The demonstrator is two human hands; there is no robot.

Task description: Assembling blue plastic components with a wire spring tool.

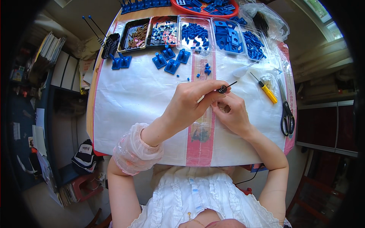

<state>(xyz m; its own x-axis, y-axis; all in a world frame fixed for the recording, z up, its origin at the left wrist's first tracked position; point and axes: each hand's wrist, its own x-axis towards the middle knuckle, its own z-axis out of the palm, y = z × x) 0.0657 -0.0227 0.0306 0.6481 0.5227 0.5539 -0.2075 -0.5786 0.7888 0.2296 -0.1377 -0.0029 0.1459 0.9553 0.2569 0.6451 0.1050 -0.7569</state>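
Note:
Over the middle of the table, my left hand [190, 99] pinches a small black coil spring [222, 89] with a straight wire end that points up and right. Close beside it, my right hand [235, 114] has its thumb and fingers curled together just below the spring. Whatever those right fingers hold, if anything, is hidden. Beyond my hands lie a few tiny blue plastic pieces [207, 69]. Farther left sit several blue plastic bases with raised posts [172, 66], and another pair of bases [121, 62] rests near the left edge.
Along the back stand trays of brass screws [138, 37], metal nuts [162, 33], blue cone-like pieces [194, 35], flat blue plates [228, 37] and small blue parts [254, 45]. Black springs with blue-tipped rods [109, 45] stand left. At right lie a yellow screwdriver [269, 93] and scissors [287, 117].

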